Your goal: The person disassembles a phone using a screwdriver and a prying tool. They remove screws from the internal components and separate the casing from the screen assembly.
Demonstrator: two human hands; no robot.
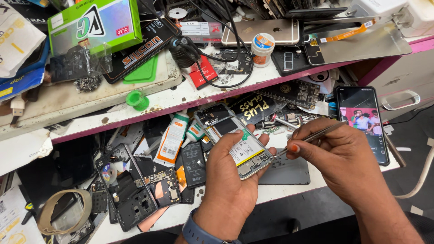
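Where the head view looks down: cluttered white workbench [289, 192] with pink-edged upper shelf [190, 101], crowded with phone parts. On the shelf, green-and-silver carton [95, 22], silver phone lying back-up [264, 31], black coiled cable [226, 49], small round tub with white lid [262, 47], green plastic cap [136, 99]. On the lower surface, intact smartphone with lit screen [364, 122] at far right, well apart from the work; stripped black phone frames [131, 190] at left; loose black battery [193, 158] beside them; white glue bottle with orange label [172, 140], tilted; smaller white bottle with green label [195, 132] just beside it; roll of tan tape [63, 210] at lower left. Centre of view: opened smartphone [233, 140], back cover off, battery with white label and circuit boards exposed, raised above the bench and tilted, cradled in left hand [233, 180] with fingers curled beneath and thumb pressed on the battery's face. Dark blue watch strap [199, 232] on that wrist. Right hand [343, 158] to the right of the phone, thumb and fingers pressed together, pinching metal tweezers [312, 138]. Tweezer tips at the lower right corner of the opened smartphone, beside the small board there; contact too fine to tell.
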